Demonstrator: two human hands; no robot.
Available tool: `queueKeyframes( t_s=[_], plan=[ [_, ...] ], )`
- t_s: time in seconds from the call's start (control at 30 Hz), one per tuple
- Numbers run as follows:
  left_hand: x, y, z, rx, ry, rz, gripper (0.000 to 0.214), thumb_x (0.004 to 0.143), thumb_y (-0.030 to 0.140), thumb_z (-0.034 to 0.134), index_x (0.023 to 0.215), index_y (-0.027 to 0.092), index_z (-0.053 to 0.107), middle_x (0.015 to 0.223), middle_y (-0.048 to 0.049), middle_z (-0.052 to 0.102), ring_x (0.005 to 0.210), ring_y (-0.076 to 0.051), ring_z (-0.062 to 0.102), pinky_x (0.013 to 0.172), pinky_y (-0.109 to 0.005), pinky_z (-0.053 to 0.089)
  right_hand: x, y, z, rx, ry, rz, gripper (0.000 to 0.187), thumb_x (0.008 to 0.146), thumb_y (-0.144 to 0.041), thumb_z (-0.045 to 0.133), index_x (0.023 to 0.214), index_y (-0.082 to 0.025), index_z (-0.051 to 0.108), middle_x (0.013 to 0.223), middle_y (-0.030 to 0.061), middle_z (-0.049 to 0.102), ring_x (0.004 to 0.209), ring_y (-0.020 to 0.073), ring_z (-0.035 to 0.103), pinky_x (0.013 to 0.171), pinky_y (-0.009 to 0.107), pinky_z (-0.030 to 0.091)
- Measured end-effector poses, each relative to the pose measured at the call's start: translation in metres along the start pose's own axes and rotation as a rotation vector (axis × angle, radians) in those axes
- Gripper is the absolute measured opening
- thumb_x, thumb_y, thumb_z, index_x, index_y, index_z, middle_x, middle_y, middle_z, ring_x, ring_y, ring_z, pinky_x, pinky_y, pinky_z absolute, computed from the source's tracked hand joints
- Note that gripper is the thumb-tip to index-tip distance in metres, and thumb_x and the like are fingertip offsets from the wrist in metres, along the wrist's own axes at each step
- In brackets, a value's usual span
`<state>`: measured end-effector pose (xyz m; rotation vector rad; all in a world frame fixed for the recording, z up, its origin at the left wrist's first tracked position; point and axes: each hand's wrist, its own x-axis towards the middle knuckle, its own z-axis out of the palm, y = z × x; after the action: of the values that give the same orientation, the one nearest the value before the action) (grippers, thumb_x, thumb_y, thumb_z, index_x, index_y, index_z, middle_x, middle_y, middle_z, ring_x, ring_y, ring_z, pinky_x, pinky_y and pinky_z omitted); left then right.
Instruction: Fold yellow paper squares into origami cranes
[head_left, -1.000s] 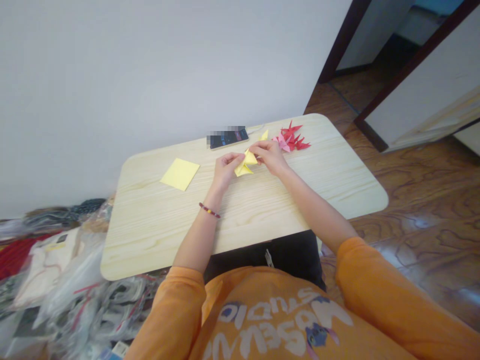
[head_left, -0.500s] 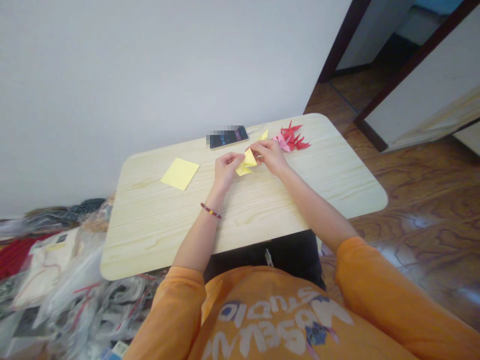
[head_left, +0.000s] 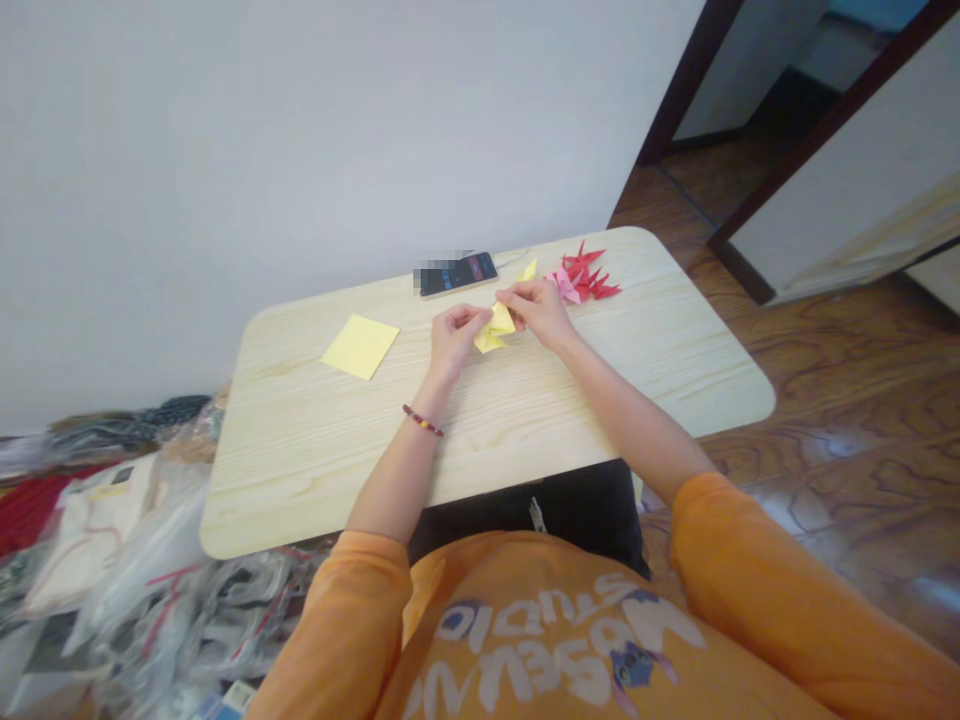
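Both my hands hold a piece of folded yellow origami paper [head_left: 493,328] above the middle of the light wooden table [head_left: 315,490]. My left hand [head_left: 453,338] pinches its left side between fingers and thumb, and my right hand [head_left: 537,312] grips its upper right part. A beaded bracelet [head_left: 422,421] circles my left wrist. A flat yellow paper square [head_left: 360,347] lies to the left, apart from my hands. Just beyond my right hand are pink and red origami cranes [head_left: 586,277].
A black phone [head_left: 457,274] lies near the table's far edge, with a white wall behind it. Plastic bags and fabric [head_left: 127,560] are heaped on the floor at left. A wooden floor [head_left: 847,400] and door frame [head_left: 810,150] lie at right.
My left hand has shifted slightly right, closer to my right hand. The folded yellow paper has moved a little right with it.
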<state>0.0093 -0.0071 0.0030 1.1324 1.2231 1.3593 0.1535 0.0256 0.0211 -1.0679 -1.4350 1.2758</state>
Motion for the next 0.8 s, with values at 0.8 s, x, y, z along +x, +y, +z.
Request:
queueKeyframes(
  t_s=[0.8],
  plan=[
    [0.0004, -0.0038, -0.0007, -0.096, -0.016, -0.06, 0.02, 0.063, 0.026, 0.074, 0.079, 0.015, 0.073, 0.078, -0.0048, 0.073, 0.07, -0.015, 0.065, 0.07, -0.027, 0.05, 0.0029, 0.0061, 0.001, -0.063, 0.106, -0.069, 0.028, 0.072, -0.043, 0.07, 0.062, -0.019, 0.058, 0.053, -0.0022, 0.051, 0.05, 0.0097, 0.046, 0.046, 0.023, 0.034]
  ],
)
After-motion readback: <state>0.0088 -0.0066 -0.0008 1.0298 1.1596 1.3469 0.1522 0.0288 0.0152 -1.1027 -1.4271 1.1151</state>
